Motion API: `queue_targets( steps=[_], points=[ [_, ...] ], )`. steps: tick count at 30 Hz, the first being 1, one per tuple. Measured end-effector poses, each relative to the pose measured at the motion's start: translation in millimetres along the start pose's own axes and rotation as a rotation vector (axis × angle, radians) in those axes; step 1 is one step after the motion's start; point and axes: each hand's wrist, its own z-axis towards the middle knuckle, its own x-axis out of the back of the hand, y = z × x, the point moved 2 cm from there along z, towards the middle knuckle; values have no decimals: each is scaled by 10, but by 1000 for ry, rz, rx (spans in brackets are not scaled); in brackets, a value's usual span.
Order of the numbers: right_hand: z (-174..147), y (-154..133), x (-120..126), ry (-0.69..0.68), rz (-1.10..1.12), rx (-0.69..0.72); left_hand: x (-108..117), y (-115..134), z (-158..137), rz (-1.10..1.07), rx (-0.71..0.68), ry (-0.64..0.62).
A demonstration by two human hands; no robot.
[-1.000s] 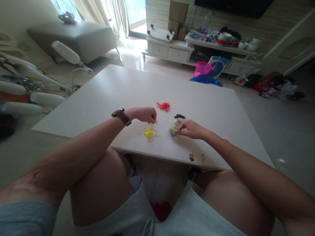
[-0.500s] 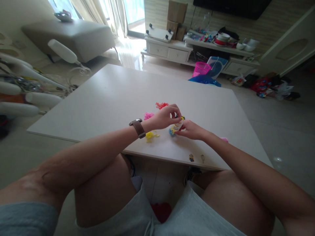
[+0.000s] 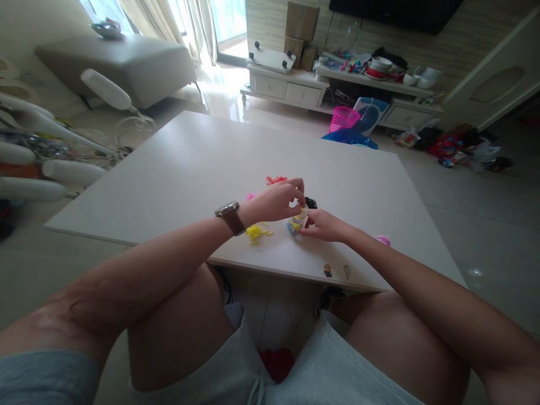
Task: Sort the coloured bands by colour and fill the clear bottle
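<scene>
My right hand [image 3: 327, 226] is wrapped round a small clear jar [image 3: 295, 225] with yellow and blue bits inside, standing on the white table. Over the jar's mouth, my left hand [image 3: 280, 201] has its thumb and fingertips closed in a pinch; what is between them, if anything, is too small to make out. Around the hands lie a pile of yellow strands [image 3: 256, 232], red strands [image 3: 276, 180], pink strands [image 3: 251, 197] partly behind my left wrist, and a black pile [image 3: 311, 202] just beyond the jar.
Near the front edge of the white table [image 3: 228, 146] lie a small yellow-and-blue figure charm [image 3: 328, 270] and a small pale piece [image 3: 346, 271]. A pink bundle [image 3: 383, 241] rests beyond my right forearm. Past the far edge stand a pink basket [image 3: 343, 118] and a blue object [image 3: 350, 138].
My left hand has shifted slightly left and its wrist has turned, uncovering more of the black pile. My right hand stays at the jar.
</scene>
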Motion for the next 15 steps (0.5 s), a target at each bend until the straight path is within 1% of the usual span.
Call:
queue_targets(
  steps=[5,9,11,13,14,15],
  points=[
    [-2,-5,-3,7,-36,33,0,32,0,-22,-17,16],
    [-6,-17,-5,48,4,93,97,43,16,-52,-28,39],
    [-10,-36,7,99,54,140,189,-23,19,-58,32,79],
    [-18,-57,28,143,92,182,273,-158,-3,-40,130,86],
    [-22,-64,38,149,105,194,296,-247,-27,-20,180,44],
    [-25,-69,47,148,114,200,300,-343,-64,-1,227,-37]
  ],
)
